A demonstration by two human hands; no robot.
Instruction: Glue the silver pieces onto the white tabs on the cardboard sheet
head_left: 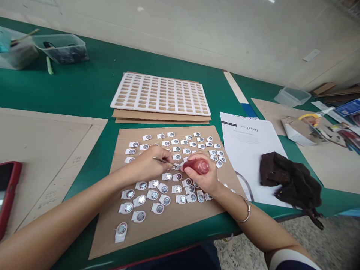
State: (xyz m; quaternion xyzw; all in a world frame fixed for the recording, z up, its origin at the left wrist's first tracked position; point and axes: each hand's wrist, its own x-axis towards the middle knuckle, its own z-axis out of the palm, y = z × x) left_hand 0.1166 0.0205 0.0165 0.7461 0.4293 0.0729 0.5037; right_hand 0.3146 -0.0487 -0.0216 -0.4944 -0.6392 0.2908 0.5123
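My left hand [153,163] is closed around slim metal tweezers [161,160], their points at a small round silver piece on a white tab [176,167]. Gripped in my right hand [206,180] is a red squeeze bottle [197,165], tilted with its nozzle close to that same piece. Both hands are over a brown cardboard sheet [112,210]. Rows of similar round silver pieces on white tabs [139,216] lie on the sheet around my hands. My hands and the bottle hide some of them.
Behind the sheet, a white slotted tray [137,92] rests on cardboard. Printed paper [239,138] and a dark cloth item [289,180] lie right. A red-cased phone [14,187] is left; clear plastic bins [63,48] stand at the back of the green table [98,86].
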